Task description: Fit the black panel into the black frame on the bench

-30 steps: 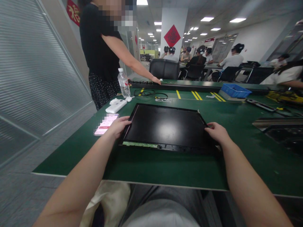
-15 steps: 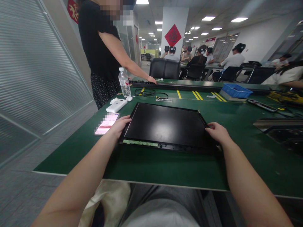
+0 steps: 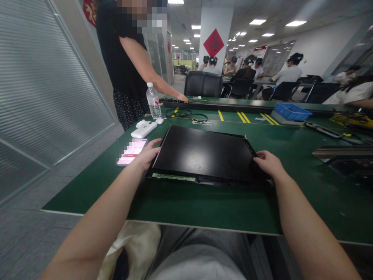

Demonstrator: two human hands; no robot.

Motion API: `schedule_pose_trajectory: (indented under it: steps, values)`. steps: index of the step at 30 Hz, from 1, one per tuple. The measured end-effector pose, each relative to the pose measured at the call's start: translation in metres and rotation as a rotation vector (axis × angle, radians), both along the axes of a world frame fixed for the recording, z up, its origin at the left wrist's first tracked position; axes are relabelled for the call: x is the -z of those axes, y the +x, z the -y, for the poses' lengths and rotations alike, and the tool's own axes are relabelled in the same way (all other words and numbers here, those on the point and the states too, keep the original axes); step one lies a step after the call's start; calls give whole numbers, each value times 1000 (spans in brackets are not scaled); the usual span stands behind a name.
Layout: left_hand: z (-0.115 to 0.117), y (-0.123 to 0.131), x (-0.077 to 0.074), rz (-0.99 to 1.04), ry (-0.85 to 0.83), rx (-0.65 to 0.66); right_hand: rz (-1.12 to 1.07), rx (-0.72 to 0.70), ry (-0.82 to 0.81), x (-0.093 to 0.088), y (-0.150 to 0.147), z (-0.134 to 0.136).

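Note:
A black flat display panel (image 3: 204,153) sits in the middle of the green table (image 3: 204,206), with a strip of green circuit board along its near edge. My left hand (image 3: 146,155) grips its left edge and my right hand (image 3: 269,163) grips its right edge. The panel's far edge is tilted up off the table. A phone (image 3: 131,151) with a lit pink screen lies just left of my left hand.
A person in black stands at the far left with a hand on a long black strip (image 3: 210,104). Nearby are a water bottle (image 3: 152,101), white devices (image 3: 143,130), black cables (image 3: 186,114) and a blue tray (image 3: 290,111). Another panel (image 3: 345,161) lies at right. Seated people fill the background.
The panel's far edge has risen a little in my hands. The standing person's hand has slid left along the black strip.

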State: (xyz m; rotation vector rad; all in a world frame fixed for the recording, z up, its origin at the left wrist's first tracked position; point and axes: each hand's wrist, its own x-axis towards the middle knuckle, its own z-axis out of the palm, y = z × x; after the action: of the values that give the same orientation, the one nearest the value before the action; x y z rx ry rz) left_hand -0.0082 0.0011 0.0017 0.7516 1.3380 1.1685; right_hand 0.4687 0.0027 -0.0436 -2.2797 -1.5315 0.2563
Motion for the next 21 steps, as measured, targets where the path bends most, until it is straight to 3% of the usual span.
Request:
schedule_pose_trajectory:
  steps: [7, 21]
  values:
    - [5, 7, -6, 15, 11, 18, -13, 2, -6, 0, 0, 0]
    - [2, -3, -2, -121, 90, 29, -15, 5, 27, -2, -2, 2]
